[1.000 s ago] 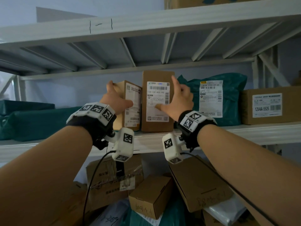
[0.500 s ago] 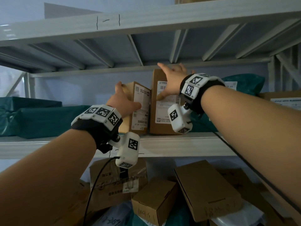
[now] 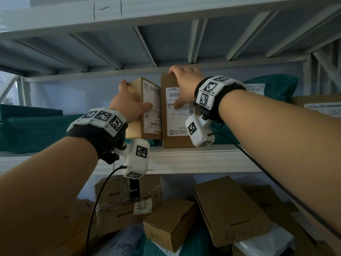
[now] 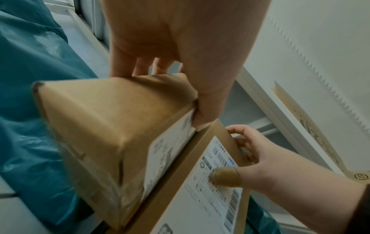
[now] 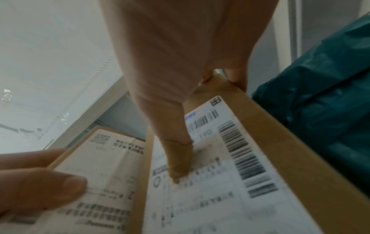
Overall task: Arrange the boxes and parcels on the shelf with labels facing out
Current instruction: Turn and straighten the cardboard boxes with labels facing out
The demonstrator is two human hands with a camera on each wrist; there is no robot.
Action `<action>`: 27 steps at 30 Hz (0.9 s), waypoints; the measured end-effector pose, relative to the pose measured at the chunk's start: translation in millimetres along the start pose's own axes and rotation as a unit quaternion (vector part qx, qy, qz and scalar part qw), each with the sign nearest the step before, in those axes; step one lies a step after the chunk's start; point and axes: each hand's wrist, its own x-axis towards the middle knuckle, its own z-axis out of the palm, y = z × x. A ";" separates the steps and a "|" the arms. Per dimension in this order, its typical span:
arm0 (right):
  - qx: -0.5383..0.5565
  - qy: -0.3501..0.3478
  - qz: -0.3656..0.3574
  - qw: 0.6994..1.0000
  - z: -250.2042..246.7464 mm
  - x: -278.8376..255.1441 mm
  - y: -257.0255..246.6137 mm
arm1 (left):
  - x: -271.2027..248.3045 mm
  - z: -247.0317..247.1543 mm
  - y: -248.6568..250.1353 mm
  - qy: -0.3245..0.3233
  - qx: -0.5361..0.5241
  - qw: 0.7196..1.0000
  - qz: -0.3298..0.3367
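Two brown cardboard boxes stand side by side on the middle shelf [image 3: 193, 159], white labels facing out. My left hand [image 3: 129, 106] grips the smaller box [image 3: 147, 111], fingers over its top and thumb on the label; the box is tilted, its bottom lifted off the shelf. My right hand [image 3: 182, 85] holds the taller box [image 3: 175, 126] at its top edge, fingers curled behind and thumb pressed on the label. The left wrist view shows the small box [image 4: 112, 136] against the tall box [image 4: 202, 190]. The right wrist view shows my thumb [image 5: 176, 158] on the tall box's label.
Dark green poly parcels lie on the shelf at the left [image 3: 36, 130] and behind my right forearm [image 3: 273, 85]. A labelled box [image 3: 321, 106] stands at the far right. Below the shelf lies a pile of several cardboard boxes [image 3: 227, 209] and bags. The upper shelf [image 3: 166, 13] hangs low overhead.
My right hand moved up from the front of the tall box to grip its top edge. The left hand kept its hold on the small box, now tilted up off the shelf.
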 end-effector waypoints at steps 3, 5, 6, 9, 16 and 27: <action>0.029 0.004 -0.014 0.999 4.9 1.2 6.5 | 0.5 0.6 -1.6 0.007 -0.002 1.000 -0.006; 0.050 0.006 -0.017 0.999 9.5 1.6 9.3 | 0.7 1.1 -2.2 0.011 0.001 1.000 -0.008; 0.052 0.003 -0.015 0.999 11.2 2.5 9.2 | 1.0 1.7 -2.6 0.011 0.003 1.000 -0.009; 0.024 -0.018 -0.017 0.999 12.7 7.8 7.9 | 1.4 2.6 -2.6 0.013 0.013 1.000 -0.010; -0.111 -0.035 -0.017 0.993 14.1 16.1 6.4 | -0.6 3.5 0.1 -0.015 0.039 0.999 0.000; -0.070 0.004 -0.034 0.997 18.3 32.0 -4.5 | 0.6 5.1 -4.8 -0.030 0.025 0.999 0.006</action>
